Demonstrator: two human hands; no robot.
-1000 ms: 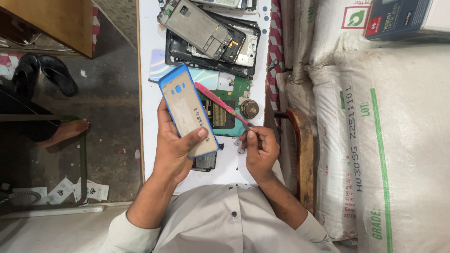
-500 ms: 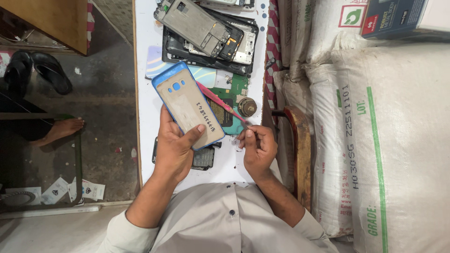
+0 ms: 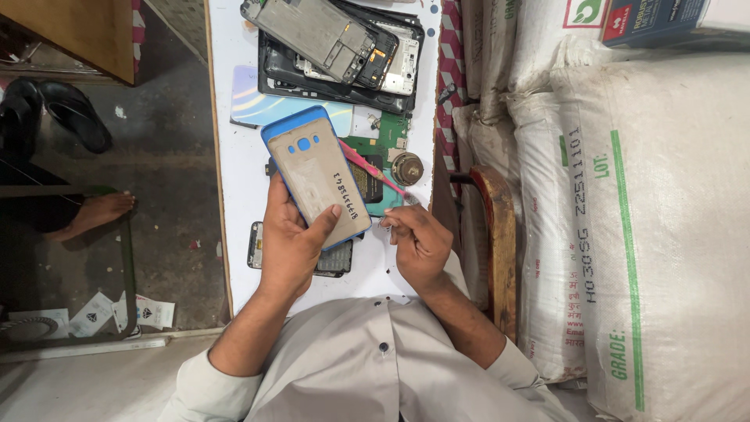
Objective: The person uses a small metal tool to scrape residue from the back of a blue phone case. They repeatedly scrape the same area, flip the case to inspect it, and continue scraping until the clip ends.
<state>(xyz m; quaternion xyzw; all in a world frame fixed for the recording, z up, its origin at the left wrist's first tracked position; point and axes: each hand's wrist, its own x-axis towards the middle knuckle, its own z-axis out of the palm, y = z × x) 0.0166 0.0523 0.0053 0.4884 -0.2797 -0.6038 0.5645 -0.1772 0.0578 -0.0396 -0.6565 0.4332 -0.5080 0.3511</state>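
Note:
My left hand holds a phone back cover with a blue rim and a tan inner face, tilted up over the white table. The thumb presses on the cover's lower part. My right hand pinches the end of a thin pink tool that slants up and left behind the cover. Under the tool lies a green circuit board with a small round metal part beside it. A dark phone part lies flat under my left hand.
Several stripped phone frames and boards are stacked at the table's far end, with a pale iridescent cover beside them. White sacks stand at the right, a wooden chair arm between. A person's bare foot and sandals are on the floor at left.
My left hand has lifted the blue-rimmed cover a little higher and tilted it more. The right hand with the pink tool has stayed in about the same place.

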